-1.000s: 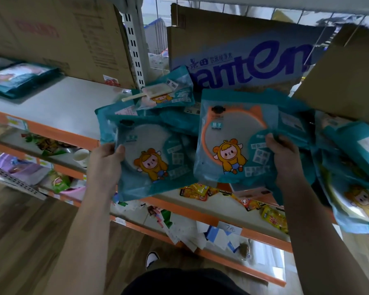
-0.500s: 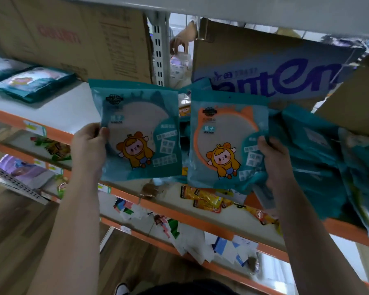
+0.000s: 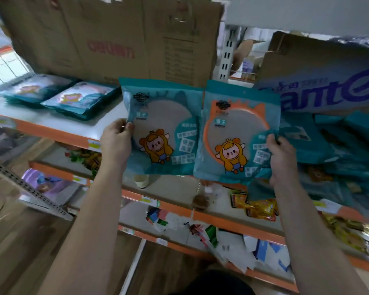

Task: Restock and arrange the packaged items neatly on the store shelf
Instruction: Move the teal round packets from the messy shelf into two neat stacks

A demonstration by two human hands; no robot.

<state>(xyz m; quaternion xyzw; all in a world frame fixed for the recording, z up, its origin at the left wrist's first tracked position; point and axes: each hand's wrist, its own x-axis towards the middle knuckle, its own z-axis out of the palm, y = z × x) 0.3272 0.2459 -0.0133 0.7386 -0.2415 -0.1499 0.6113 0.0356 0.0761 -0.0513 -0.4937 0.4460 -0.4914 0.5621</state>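
**While both hands hold mirror packs up: shelf bay, head view**

Grip: left hand (image 3: 117, 141) pinches the left mirror pack (image 3: 164, 128) at its left edge, thumb on the front. Right hand (image 3: 282, 158) grips the right mirror pack (image 3: 237, 133) at its right edge, fingers curled onto the front.

Position: both packs are upright, faces to camera, side by side. Their inner edges meet; cannot tell whether they touch or overlap. Both are held in the air in front of the top shelf (image 3: 58, 126), not resting on it. Each is teal, printed "MIRROR", with a cartoon figure in a yellow hood. The right pack shows an orange round frame.

Surface: the top shelf is a white board with an orange front lip carrying price tags. 2 flat stacks of teal packs (image 3: 81, 99) lie side by side at its left end. At the right, a loose pile of teal packs (image 3: 339, 145) lies tilted and overlapping.

Behind: a brown carton (image 3: 115, 39) with red lettering stands at the back of the shelf. A blue-lettered carton (image 3: 328, 81) stands right of it, behind the pile. A grey slotted upright (image 3: 227, 58) shows between the 2.

Below: 2 lower orange-lipped shelves. The middle shelf (image 3: 179, 188) carries yellow snack packets (image 3: 258, 207) and a white cup (image 3: 141, 180). The lowest holds scattered paper cards (image 3: 232, 241).

Room: wood-plank floor (image 3: 19, 241). Frame edges are blurred.
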